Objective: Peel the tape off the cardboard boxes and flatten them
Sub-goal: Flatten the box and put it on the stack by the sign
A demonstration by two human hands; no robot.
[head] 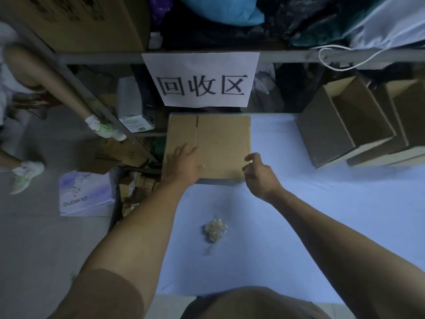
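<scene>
A flattened brown cardboard box [220,143] lies at the far left of the light blue table [299,215], below a paper sign. My left hand [184,164] presses flat on its near left part with straight fingers. My right hand [259,173] hovers at the box's near right corner, fingers loosely curled and holding nothing. A crumpled ball of peeled clear tape [215,229] sits on the table nearer to me. Two open, unflattened cardboard boxes [342,125] [404,118] stand at the far right.
A metal shelf rack [96,58] holding bags and boxes rises behind the table, with a white sign [202,79] taped to it. Left of the table the floor holds a white carton [85,194] and small boxes. Another person's legs [46,72] stand at the left.
</scene>
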